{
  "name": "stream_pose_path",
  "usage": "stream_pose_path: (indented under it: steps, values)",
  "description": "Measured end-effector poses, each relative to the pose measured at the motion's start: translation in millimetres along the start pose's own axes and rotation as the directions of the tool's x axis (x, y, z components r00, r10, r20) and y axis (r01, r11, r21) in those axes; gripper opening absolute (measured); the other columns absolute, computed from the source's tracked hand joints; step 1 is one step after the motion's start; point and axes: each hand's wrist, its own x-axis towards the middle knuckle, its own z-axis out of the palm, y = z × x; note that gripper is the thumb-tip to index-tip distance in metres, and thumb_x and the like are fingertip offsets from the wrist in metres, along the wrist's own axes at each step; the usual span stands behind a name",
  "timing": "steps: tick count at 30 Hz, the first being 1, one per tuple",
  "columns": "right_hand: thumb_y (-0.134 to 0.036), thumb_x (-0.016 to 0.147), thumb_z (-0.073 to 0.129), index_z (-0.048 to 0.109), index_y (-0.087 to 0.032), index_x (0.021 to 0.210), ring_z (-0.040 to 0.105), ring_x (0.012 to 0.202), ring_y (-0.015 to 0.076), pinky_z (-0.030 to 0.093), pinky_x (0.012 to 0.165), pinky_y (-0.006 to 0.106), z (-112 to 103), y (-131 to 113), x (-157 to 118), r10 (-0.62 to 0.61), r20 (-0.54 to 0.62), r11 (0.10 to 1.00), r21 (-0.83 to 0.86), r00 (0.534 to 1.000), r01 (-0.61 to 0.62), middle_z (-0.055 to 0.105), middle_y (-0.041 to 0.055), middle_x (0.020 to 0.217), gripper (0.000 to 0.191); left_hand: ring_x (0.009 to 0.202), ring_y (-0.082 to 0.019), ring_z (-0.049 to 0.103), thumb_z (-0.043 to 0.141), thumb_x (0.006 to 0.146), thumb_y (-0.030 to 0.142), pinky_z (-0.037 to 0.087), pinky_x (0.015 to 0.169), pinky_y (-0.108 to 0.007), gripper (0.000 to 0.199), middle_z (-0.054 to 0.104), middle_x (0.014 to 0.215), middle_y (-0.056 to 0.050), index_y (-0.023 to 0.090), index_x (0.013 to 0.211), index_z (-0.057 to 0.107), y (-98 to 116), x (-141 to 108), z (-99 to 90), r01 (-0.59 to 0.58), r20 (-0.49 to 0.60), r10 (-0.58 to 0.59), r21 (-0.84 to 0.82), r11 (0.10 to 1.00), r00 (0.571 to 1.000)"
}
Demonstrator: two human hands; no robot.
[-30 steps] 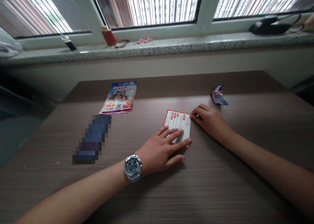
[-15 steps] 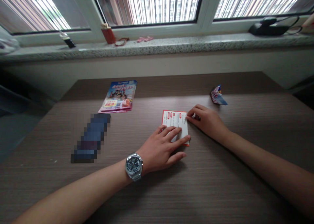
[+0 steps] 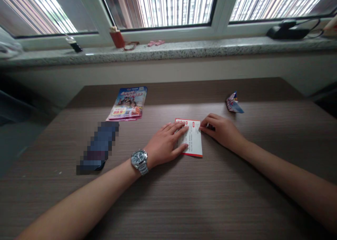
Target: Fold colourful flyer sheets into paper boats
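A white leaflet (image 3: 195, 141) with red edges and printed text lies on the brown table (image 3: 168, 205), its left part covered by my fingers. My left hand (image 3: 167, 141) rests on it with the fingers spread, a metal watch (image 3: 139, 159) at the wrist. At the leaflet's right edge, the thumb and fingertips of my right hand (image 3: 221, 129) are pinched together on the paper. Beyond that hand stands a small folded piece of colourful printed paper (image 3: 233, 103).
A stack of colourful flyers (image 3: 129, 103) lies at the back left, with a blurred-out dark flat object (image 3: 98, 148) nearer me. On the stone windowsill (image 3: 184, 50) are a red case (image 3: 117, 39), a small dark bottle (image 3: 75, 45) and a black device (image 3: 286, 30) with a cord.
My left hand has slid up and to the left over the leaflet, showing more of its lower right part. The right hand keeps its place at the edge.
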Motion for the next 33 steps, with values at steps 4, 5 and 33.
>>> stream_pose_path:
  steps: [4, 5, 33]
  values:
    - [-0.025, 0.093, 0.066, 0.067, -0.020, 0.090, 0.061, 0.076, 0.0169, 0.048, 0.070, 0.030, -2, -10, -11, -0.002, 0.039, 0.998, 0.065, 0.999, 0.000, 0.063, 0.0035, 0.089, 0.005, 0.149, -0.027, 0.034, 0.044, 0.100, 0.053, 0.023, 0.126, -0.046, 0.064, 0.031, 0.163, -0.007, 0.025, 0.156, 0.033, 1, -1, 1.3, 0.007, 0.003, -0.007, -0.001, 1.000, 1.000]
    - [-0.024, 0.092, 0.066, 0.067, -0.020, 0.089, 0.061, 0.075, 0.0164, 0.047, 0.069, 0.029, -3, -13, -14, -0.003, 0.044, 0.997, 0.075, 0.999, 0.000, 0.063, 0.0033, 0.088, 0.005, 0.149, -0.027, 0.033, 0.044, 0.100, 0.053, 0.022, 0.126, -0.046, 0.064, 0.031, 0.164, -0.007, 0.025, 0.156, 0.033, 0, -1, 1.8, 0.007, 0.007, -0.007, -0.002, 1.000, 1.000]
    - [-0.028, 0.101, 0.050, 0.060, -0.022, 0.130, 0.061, 0.116, 0.0267, 0.051, 0.099, 0.045, -12, -30, -40, -0.103, -0.018, 0.995, -0.012, 0.995, 0.103, 0.064, 0.0131, 0.127, 0.031, 0.148, -0.029, 0.034, 0.047, 0.100, 0.049, 0.024, 0.125, -0.049, 0.061, 0.034, 0.162, -0.010, 0.023, 0.154, 0.035, 0, -3, 2.0, -0.016, -0.029, 0.015, -0.026, 1.000, 0.999]
